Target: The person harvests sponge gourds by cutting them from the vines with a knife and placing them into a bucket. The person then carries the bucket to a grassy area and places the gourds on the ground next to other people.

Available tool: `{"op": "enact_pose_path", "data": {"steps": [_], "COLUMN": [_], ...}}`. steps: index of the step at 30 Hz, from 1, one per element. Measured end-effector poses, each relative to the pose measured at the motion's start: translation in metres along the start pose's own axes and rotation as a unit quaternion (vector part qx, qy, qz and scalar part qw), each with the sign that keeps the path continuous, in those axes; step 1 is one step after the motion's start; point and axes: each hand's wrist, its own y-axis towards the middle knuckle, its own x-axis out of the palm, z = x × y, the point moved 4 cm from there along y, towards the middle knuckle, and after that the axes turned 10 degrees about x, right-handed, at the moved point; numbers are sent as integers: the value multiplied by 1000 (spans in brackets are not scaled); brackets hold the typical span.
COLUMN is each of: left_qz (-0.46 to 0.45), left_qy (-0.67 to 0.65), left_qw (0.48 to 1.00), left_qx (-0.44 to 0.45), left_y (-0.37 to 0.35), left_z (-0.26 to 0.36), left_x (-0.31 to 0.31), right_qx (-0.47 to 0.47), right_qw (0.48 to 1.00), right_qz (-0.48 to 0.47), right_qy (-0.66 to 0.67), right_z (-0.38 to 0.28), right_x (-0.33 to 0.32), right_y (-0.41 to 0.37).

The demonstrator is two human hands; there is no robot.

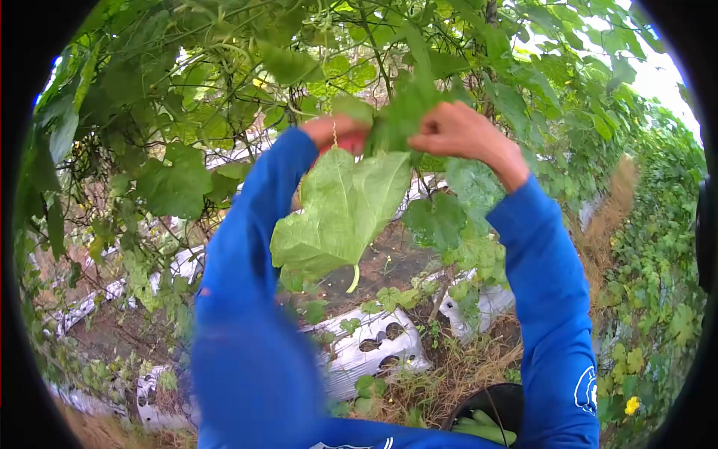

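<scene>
Both arms, in blue sleeves, reach up into a leafy climbing vine. My left hand (338,132) is smeared by motion and partly behind leaves, so its fingers cannot be made out; a red patch shows at it. My right hand (460,135) is closed, thumb and fingers pressed together beside a blurred green leaf (404,112). Whatever is in that grip is hidden. A large pale green leaf (344,206), its cut-looking stalk pointing down, hangs just below and between the hands. A thin curly tendril (334,135) crosses in front of my left hand.
Vine leaves (176,179) and stems fill the space overhead and to the left. Below lies silver plastic mulch (374,344) with holes, beside dry grass (464,367). A black bucket (458,411) holding long green vegetables (486,428) stands near my body. More foliage (658,284) lines the right.
</scene>
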Motion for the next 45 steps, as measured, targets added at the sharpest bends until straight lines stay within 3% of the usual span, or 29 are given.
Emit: {"op": "enact_pose_path", "data": {"steps": [1,3,5,6,8,9,11,12,13,15,16,18,19,22,24,27,28,30,32,34,35,37,38,39,41,43,45], "left_qz": [1,2,-1,-1,100,108,126,165,166,295,299,450,452,469,406,266,197,147,47,-19,-8,107,222,334,467,532,562], "left_qy": [49,148,248,296,67,82,116,66,66,2,9,7,13,95,100,171,130,140,276,474,299,184,121,62,5,-5,19], "left_qw": [999,987,963,946,992,990,981,978,978,947,946,871,870,872,899,947,972,973,959,879,946,972,962,935,884,846,827], "left_qx": [-21,-64,-109,-129,29,32,89,110,107,123,121,198,199,99,128,-51,-27,-108,-37,45,-120,-100,-106,-107,-34,-29,-7], "left_y": [-9,-29,-41,-41,-17,5,39,54,69,85,88,80,75,59,99,104,134,78,26,-16,-76,-144,-178,-210,-270,-317,-351], "left_z": [-3,-6,-9,-11,-1,5,30,31,35,44,38,24,24,21,-9,5,-31,-1,-22,-76,-32,-43,-47,-50,-73,-76,-62], "left_x": [7,22,34,35,30,27,33,37,42,36,30,8,7,4,-38,-33,-51,-16,29,74,96,98,95,87,66,50,25], "right_qx": [34,-30,-28,-26,65,68,134,60,60,57,21,-5,-25,-35,-53,-99,-101,-77,-71,-63,-77,-100,-123,-145,-206,-260,-299], "right_qw": [996,979,943,943,878,878,935,944,945,957,948,934,917,883,900,924,931,939,944,949,954,958,958,955,939,936,922], "right_qz": [-68,174,314,314,441,439,316,311,308,278,317,353,389,464,430,369,351,332,316,304,282,260,246,235,250,202,211], "right_qy": [-47,-104,-106,-109,-175,-176,-92,-89,-87,-50,-32,-53,-81,-70,-44,7,15,47,60,61,62,63,83,105,114,125,126], "right_z": [13,48,71,79,93,100,130,158,159,157,154,141,133,113,101,64,57,49,55,51,47,21,-2,-22,-58,-102,-146], "right_x": [1,-11,-42,-52,-77,-79,-72,-59,-57,-47,-46,-50,-56,-70,-71,-57,-52,-38,-17,0,10,18,19,19,24,28,28], "right_y": [-5,-9,-5,-2,-5,-3,6,20,17,6,2,-10,-16,-22,-22,-10,-3,15,42,62,68,65,54,49,48,40,28]}}
